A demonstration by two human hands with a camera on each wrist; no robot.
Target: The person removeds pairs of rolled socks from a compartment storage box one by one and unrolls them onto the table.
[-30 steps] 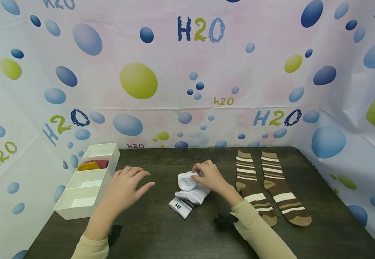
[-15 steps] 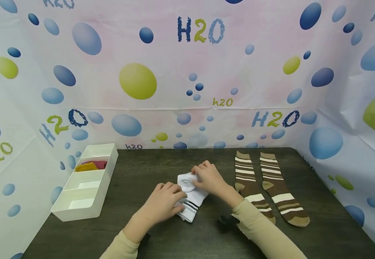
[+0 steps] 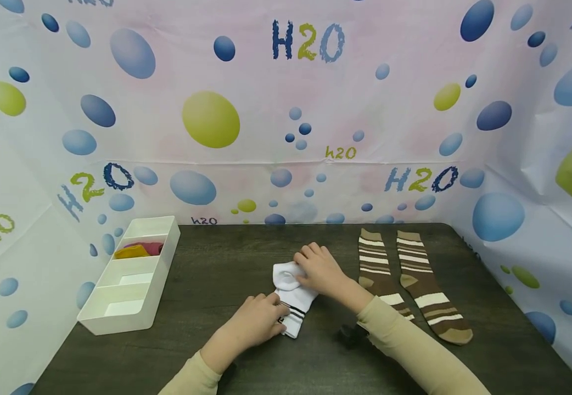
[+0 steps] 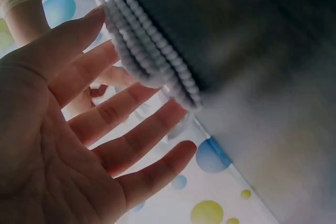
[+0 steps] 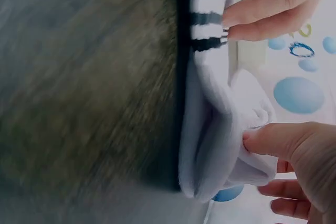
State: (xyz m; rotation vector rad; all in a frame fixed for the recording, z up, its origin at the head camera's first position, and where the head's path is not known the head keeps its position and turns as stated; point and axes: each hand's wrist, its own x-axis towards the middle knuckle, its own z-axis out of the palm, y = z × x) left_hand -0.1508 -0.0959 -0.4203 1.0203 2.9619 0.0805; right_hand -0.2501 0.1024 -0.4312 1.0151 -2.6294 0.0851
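Note:
A pair of white socks (image 3: pixel 297 297) with dark stripes lies stacked mid-table, the toe end folded over onto itself. My left hand (image 3: pixel 256 322) is at the cuff end with its fingertips touching the cuff. In the left wrist view the fingers (image 4: pixel 139 148) are nearly straight and spread, and the layered cuff edges (image 4: pixel 152 48) show at their tips. At the folded end, my right hand (image 3: pixel 321 270) holds the fold. The right wrist view shows its thumb (image 5: pixel 268 139) on the fold, with the other fingers bent on the far side, partly hidden by the cloth.
A white box (image 3: pixel 160 291) with compartments stands at the left, a yellow cloth piece (image 3: pixel 132 252) and a magenta one (image 3: pixel 153 248) in one compartment. Two brown striped socks (image 3: pixel 426 274) lie flat at the right, one partly under the right forearm. A patterned backdrop (image 3: pixel 266 109) surrounds the dark table.
My left hand has come from beside the box rightward to the socks' cuff. The cuffs, skewed earlier, now lie more in line. My right hand has stayed at the fold.

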